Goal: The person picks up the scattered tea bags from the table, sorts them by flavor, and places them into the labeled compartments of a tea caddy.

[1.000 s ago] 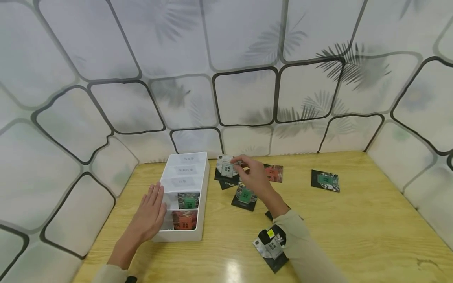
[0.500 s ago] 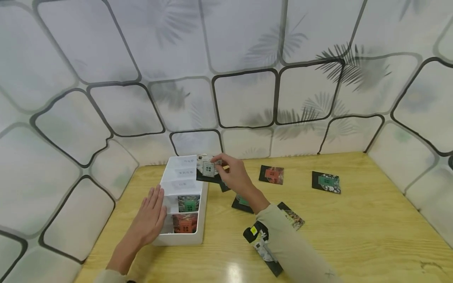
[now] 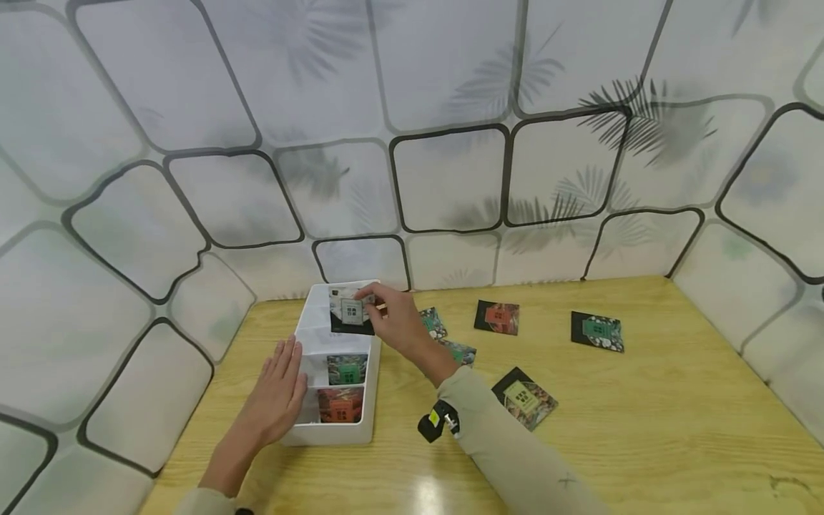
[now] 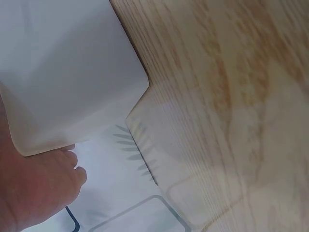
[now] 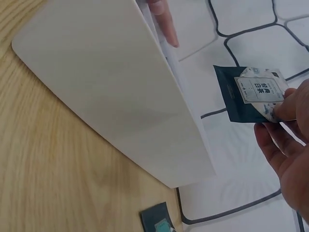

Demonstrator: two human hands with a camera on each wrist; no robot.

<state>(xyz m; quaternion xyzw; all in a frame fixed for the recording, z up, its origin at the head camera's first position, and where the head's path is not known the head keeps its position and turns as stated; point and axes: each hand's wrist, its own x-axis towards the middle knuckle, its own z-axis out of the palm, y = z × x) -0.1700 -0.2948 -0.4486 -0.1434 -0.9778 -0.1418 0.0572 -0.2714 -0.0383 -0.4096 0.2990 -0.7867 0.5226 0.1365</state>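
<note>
My right hand (image 3: pixel 402 322) pinches a white-and-black tea sachet (image 3: pixel 350 312) by its edge, thumb and fingertips on its pale end. The sachet is held over the rear compartments of a white divided box (image 3: pixel 328 435). In the right wrist view, the sachet's (image 5: pixel 258 92) printed label faces the camera, above the box's side wall (image 5: pixel 106 92). My left hand (image 3: pixel 277 390) rests on the box's left side, fingers straight and together. Inside the two front compartments are a green-labelled sachet (image 3: pixel 347 373) and a red-labelled sachet (image 3: pixel 340 408).
Loose sachets lie on the wooden table (image 3: pixel 676 400): a red one (image 3: pixel 497 317), a green one (image 3: pixel 597 330) at the far right, a yellow one (image 3: pixel 524 398) and two green ones partly behind the right hand. A patterned backdrop (image 3: pixel 450 179) encloses the table.
My right hand has carried the white sachet leftward from the table to above the box, uncovering the red and yellow sachets. Its forearm now hides the near white sachet. My left hand stays put.
</note>
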